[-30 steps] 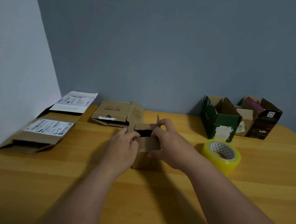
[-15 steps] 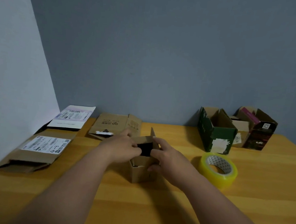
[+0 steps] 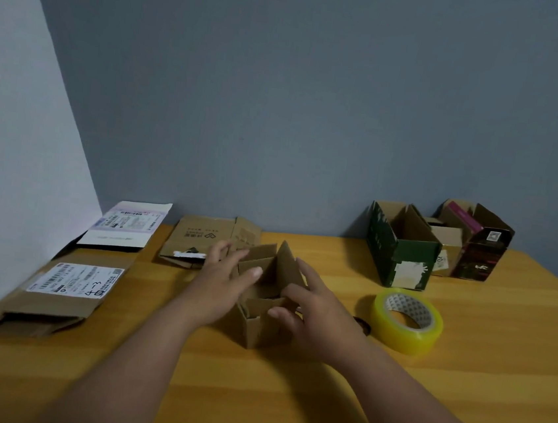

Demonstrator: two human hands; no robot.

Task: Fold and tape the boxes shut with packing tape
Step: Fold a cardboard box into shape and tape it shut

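Here, a small brown cardboard box (image 3: 261, 316) stands mid-bench (image 3: 285, 401) with its top flaps up. The left hand (image 3: 224, 288) rests loose-fingered on the left flaps; the right hand (image 3: 315, 308), fingers relaxed and spread, touches the right flap and front edge. A yellowish tape roll (image 3: 407, 321) lies just right. A green box (image 3: 401, 245) stands beyond, flattened cartons (image 3: 66, 289) lie left.

Dim, even indoor light, soft shadows under forearms, slight motion blur, wide-angle bending at edges
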